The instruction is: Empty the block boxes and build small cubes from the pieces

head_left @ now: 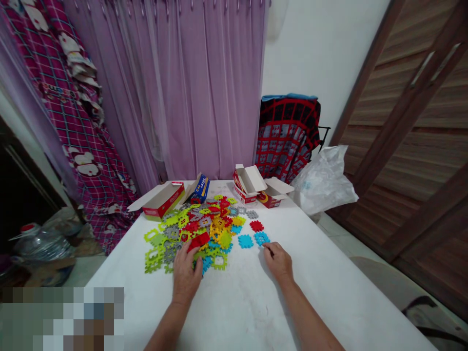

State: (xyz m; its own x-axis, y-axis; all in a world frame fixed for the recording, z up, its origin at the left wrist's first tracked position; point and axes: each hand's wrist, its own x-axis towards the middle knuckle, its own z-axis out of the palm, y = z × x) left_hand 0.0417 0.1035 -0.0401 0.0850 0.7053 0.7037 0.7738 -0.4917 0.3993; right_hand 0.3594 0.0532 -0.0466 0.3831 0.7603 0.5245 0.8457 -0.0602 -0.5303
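Observation:
A heap of interlocking plastic pieces (219,223) in green, grey, red, yellow and blue covers the middle of the white table. My left hand (187,268) is at the heap's near edge, its fingers closed on a red piece (199,241). To the right of the heap, my right hand (278,261) has its fingers pinched at the near edge of a blue openwork piece (262,238), which lies on the table. Beside that are a solid blue piece (245,241) and a red gear-edged piece (257,225).
On the white table (241,307), an open red-green box (163,204) and a blue box (201,189) stand behind the heap. Two open red-white boxes (245,194) (270,199) are at the back right. A white plastic bag (321,180) is beyond the right edge.

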